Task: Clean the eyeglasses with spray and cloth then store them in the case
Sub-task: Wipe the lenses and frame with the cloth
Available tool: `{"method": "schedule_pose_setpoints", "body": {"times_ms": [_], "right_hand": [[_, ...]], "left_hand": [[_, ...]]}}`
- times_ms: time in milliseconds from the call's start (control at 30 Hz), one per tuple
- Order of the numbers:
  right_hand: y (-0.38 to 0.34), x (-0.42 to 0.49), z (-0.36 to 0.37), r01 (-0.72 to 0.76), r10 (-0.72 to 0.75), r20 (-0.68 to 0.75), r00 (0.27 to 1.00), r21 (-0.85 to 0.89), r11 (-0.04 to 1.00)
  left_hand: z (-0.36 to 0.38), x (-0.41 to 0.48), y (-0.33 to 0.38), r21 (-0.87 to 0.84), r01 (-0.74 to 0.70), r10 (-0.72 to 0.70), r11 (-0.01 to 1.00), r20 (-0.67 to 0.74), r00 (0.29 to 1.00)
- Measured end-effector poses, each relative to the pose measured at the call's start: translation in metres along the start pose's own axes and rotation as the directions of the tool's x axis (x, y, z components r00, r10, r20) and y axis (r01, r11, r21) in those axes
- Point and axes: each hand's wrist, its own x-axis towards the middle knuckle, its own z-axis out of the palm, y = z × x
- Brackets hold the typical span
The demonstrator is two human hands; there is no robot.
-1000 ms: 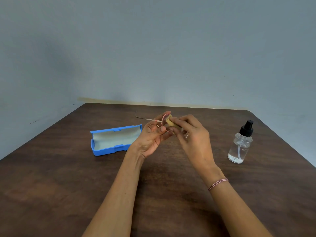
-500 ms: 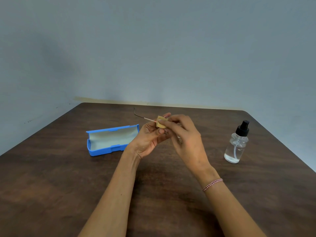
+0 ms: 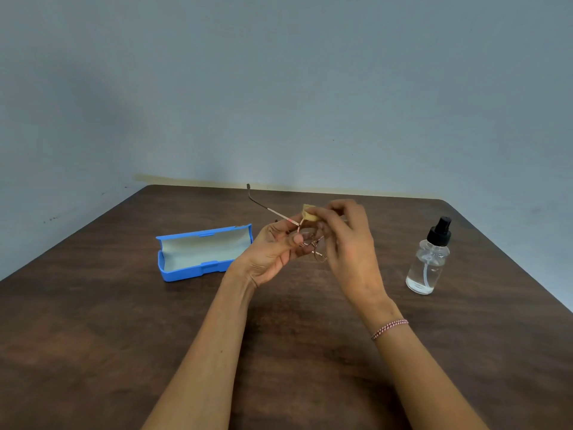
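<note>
Mid-frame, left hand [image 3: 276, 254] pinches the thin wire eyeglasses [image 3: 312, 243] by the rim, right hand [image 3: 348, 240] pinches the cloth [image 3: 308, 212] tight against them — light, bendy, fragile I'd guess, so grip the rim

One pair of glasses [image 3: 269, 209], with one temple standing out clearly (a second cannot be made out for sure among the fingers). One cloth [image 3: 309, 212], small and yellowish. One case [image 3: 201, 252], blue, with one lid. One bottle [image 3: 429, 262], clear, with one black spray cap. Two hands: one left hand [image 3: 273, 252] and one right hand [image 3: 347, 240]. One bracelet [image 3: 390, 328]. One table [image 3: 93, 336].
</note>
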Motion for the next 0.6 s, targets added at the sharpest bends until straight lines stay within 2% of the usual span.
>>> {"method": "schedule_pose_setpoints", "body": {"times_ms": [67,233,433,600], "right_hand": [[0.002,0.000,-0.001,-0.032,0.032,-0.010,0.999,-0.010,0.999],[-0.008,-0.002,0.002,0.097,-0.099,0.034,0.995,0.052,0.994],[-0.001,-0.002,0.003,-0.019,0.019,-0.038,0.999,0.010,1.000],[-0.009,-0.002,0.002,0.100,-0.107,0.054,0.993,0.118,0.988]], "left_hand": [[0.002,0.000,0.000,0.010,-0.001,0.001,1.000,0.003,1.000],[-0.001,0.001,-0.001,-0.020,-0.038,0.038,0.999,-0.020,0.999],[0.001,0.002,-0.003,-0.067,-0.053,0.052,0.996,-0.016,0.999],[-0.003,0.003,0.001,-0.103,-0.111,0.108,0.989,-0.034,0.994]]}}
